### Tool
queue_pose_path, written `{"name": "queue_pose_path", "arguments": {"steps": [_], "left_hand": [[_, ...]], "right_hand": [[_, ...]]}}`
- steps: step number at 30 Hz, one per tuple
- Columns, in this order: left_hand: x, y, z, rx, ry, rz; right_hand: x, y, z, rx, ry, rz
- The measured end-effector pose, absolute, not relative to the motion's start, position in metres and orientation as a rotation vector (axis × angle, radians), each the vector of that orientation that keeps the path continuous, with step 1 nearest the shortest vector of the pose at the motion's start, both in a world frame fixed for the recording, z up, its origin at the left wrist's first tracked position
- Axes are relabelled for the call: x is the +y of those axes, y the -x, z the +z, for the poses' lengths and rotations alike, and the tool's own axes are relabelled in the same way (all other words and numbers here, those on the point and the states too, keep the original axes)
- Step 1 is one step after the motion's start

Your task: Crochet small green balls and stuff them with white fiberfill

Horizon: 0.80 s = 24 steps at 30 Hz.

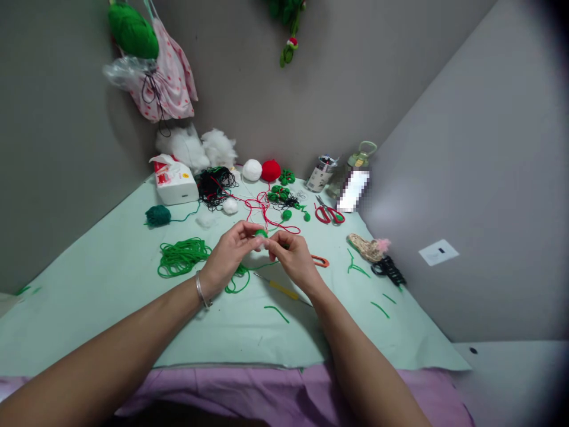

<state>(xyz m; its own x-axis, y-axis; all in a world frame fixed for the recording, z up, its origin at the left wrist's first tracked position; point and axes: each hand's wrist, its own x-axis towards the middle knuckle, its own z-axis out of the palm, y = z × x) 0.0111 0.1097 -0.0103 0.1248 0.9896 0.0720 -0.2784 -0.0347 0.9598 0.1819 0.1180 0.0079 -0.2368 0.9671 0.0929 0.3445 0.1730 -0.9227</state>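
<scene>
Over the middle of the table, a small green crochet piece (261, 233) with white at its lower side is held up between both hands. My left hand (231, 252), with a silver bangle at the wrist, pinches it from the left. From the right, my right hand (293, 256) closes its thumb and fingers on its edge; the fingertips partly hide it. A crochet hook (284, 289) with a yellow handle lies below my right hand. Loose green yarn (183, 256) is heaped beside my left hand, and a strand runs under the hands.
Red-handled scissors (329, 214), a tissue pack (175, 182), white stuffing (220, 148), a red yarn ball (271, 171) and a white yarn ball (252, 170) stand toward the back. Green yarn scraps (380, 309) and a black hair clip (389, 271) lie at right.
</scene>
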Motion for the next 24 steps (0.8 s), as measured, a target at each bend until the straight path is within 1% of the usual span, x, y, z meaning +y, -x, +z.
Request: {"name": "queue_pose_path", "arguments": {"steps": [7, 13, 18, 24], "left_hand": [[0.111, -0.012, -0.013, 0.943, -1.072, 1.309], [0.110, -0.012, -0.012, 1.019, -1.127, 1.328], [0.112, -0.012, -0.015, 1.047, -1.182, 1.341], [0.109, -0.013, -0.012, 0.949, -1.229, 1.289]], "right_hand": [[0.111, -0.177, 0.014, -1.871, 1.277, 1.070], [0.106, -0.171, 0.015, -1.884, 1.305, 1.043], [0.108, -0.164, 0.007, -1.797, 1.310, 1.059], [0.114, -0.163, 0.001, -1.613, 1.327, 1.084]]}}
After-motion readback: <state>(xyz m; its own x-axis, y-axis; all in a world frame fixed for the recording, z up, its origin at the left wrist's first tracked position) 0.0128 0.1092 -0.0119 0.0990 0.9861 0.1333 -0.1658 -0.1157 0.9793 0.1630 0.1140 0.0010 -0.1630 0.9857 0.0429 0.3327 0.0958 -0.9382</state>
